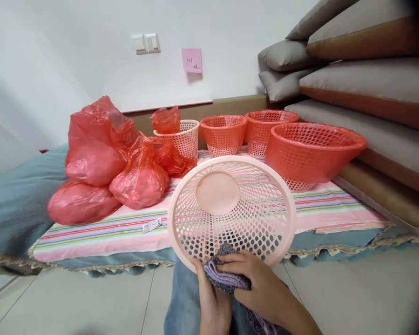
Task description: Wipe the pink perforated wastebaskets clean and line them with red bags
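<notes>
A pale pink perforated plastic basket [218,193] is tipped so that its open mouth faces me. My left hand [212,298] grips its near rim, thumb on the inside and the other fingers hidden beneath. In my right hand [254,284] is a bunched grey and purple cloth [226,274], pressed against the near rim and inner wall close to my left thumb. The cloth's loose end hangs down below my right wrist.
Red-lined baskets [310,149] stand at the back right of a striped mat [111,237]. Full red plastic bags [97,153] are heaped on the left, near a white basket [188,139]. Stacked cushions [370,83] rise at the right. A small label [152,225] lies on the mat.
</notes>
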Demonstrator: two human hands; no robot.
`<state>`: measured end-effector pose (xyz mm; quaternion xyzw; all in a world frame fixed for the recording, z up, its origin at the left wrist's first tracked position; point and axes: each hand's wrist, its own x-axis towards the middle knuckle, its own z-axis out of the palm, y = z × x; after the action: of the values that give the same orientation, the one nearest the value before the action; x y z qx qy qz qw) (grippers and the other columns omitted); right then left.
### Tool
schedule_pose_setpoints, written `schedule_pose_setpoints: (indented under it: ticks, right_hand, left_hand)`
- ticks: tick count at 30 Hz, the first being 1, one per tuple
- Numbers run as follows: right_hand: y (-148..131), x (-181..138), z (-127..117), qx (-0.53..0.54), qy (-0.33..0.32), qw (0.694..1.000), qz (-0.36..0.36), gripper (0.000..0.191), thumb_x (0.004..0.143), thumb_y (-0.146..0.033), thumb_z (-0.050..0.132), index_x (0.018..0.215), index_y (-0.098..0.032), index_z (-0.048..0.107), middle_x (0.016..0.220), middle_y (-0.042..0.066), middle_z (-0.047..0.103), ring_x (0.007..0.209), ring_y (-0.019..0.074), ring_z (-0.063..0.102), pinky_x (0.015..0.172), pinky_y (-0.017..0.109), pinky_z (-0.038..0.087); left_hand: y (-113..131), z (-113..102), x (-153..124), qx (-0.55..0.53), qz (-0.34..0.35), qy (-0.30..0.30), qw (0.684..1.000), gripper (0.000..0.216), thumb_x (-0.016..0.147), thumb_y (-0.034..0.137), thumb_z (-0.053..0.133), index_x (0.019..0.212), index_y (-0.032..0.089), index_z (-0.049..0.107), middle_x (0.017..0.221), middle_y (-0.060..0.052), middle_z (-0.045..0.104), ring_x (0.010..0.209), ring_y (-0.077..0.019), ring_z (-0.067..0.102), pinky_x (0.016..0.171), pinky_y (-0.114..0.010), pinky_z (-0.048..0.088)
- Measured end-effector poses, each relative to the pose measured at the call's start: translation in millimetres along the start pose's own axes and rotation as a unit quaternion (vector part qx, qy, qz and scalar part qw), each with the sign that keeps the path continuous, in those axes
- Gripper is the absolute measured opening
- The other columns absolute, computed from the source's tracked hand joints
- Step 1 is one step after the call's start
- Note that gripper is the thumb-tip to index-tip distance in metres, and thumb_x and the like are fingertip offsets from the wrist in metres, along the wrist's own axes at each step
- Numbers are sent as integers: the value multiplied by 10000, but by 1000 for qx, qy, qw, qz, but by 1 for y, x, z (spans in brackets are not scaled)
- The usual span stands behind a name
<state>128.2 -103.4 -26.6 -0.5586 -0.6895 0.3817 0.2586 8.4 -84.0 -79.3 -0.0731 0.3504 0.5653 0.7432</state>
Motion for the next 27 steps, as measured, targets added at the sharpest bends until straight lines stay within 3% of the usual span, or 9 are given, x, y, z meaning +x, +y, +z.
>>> schedule_pose_setpoints:
  ticks: [5,10,13,17,22,27]
  right_hand:
    - [4,3,-5,-18,-18,999,27,697,615,-91,524,1236,-317,746,1389,5,659,1374,325,498,1210,563,306]
    - [17,11,-6,-20,-10,1000,16,724,599,-79,521,1248,-315,738,1377,32,667,1352,319,525,1197,572,330]
    - [22,17,-6,-20,-13,1000,8,719,592,-78,528,1243,-298,743,1375,55,668,1353,330,527,1190,580,341]
    - [24,28,-8,-9,-16,1000,8,707,607,-91,531,1250,-297,739,1377,60,666,1344,312,540,1191,557,353]
    - [24,44,-13,-6,-21,1000,21,678,628,-106,545,1249,-299,739,1372,61,669,1338,308,546,1196,557,351]
    - [26,58,-19,4,-16,999,33,683,631,-100,536,1252,-304,736,1385,48,660,1343,291,549,1202,531,359]
  left_hand:
    - [-14,-23,22,-15,-22,-36,999,542,980,558,505,1216,128,736,1070,-165,775,1075,-291,735,1081,-423,514]
    - [-25,-35,45,-45,-44,-79,995,608,929,635,543,1203,136,755,1192,-199,741,1228,-347,658,1130,-486,465]
    - [-23,-30,47,-58,-53,-97,992,623,938,640,518,1208,131,755,1175,-204,746,1245,-352,646,1145,-489,446]
    - [-16,-18,49,-71,-67,-69,993,658,944,652,490,1214,111,747,1131,-209,757,1229,-345,658,1139,-467,453]
    - [-9,-9,58,-78,-61,-80,992,561,959,574,532,1157,106,770,1112,-202,762,1165,-345,693,1122,-483,469]
    - [4,20,54,-75,-74,-37,994,571,994,540,471,1038,72,796,1036,-211,772,1065,-331,734,1070,-462,519]
